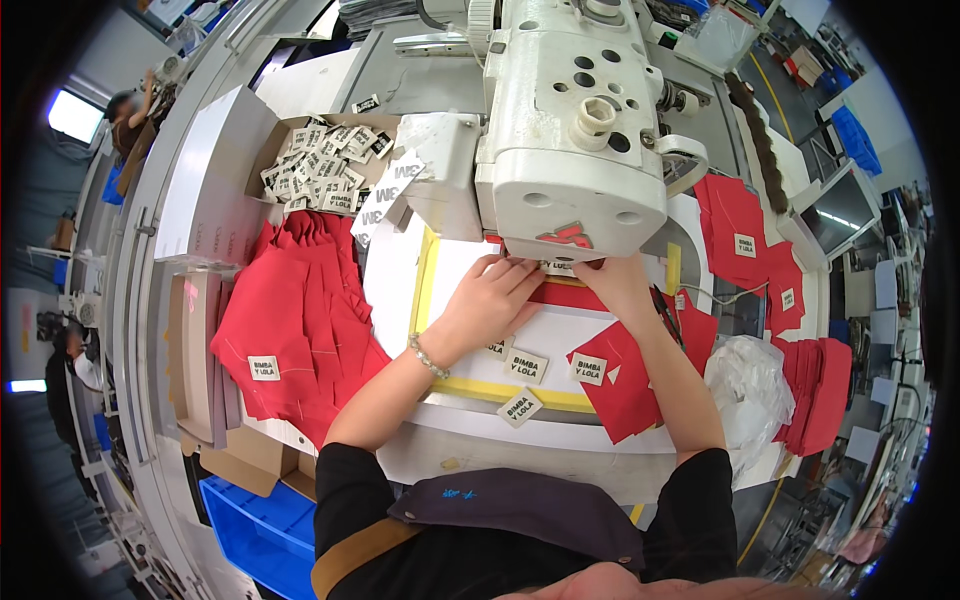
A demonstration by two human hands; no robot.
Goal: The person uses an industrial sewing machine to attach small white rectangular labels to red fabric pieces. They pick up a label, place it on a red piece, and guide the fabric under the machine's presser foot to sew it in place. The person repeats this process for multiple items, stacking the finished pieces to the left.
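My left hand lies with its fingers stretched over a red fabric piece below the sewing machine's head. A beaded bracelet circles that wrist. At the fabric's far edge sits a pale printed label, partly covered by the machine. My right hand is closed at the label's right end; the machine head hides some of its fingers. Loose labels lie on the white bed just nearer than my left hand. Red pieces, one bearing a label, lie beside my right forearm.
Left stands an open box heaped with labels, above a draped pile of red pieces. More red pieces lie right, near a clear plastic bag and a screen. A blue crate sits lower left. Yellow tape edges the bed.
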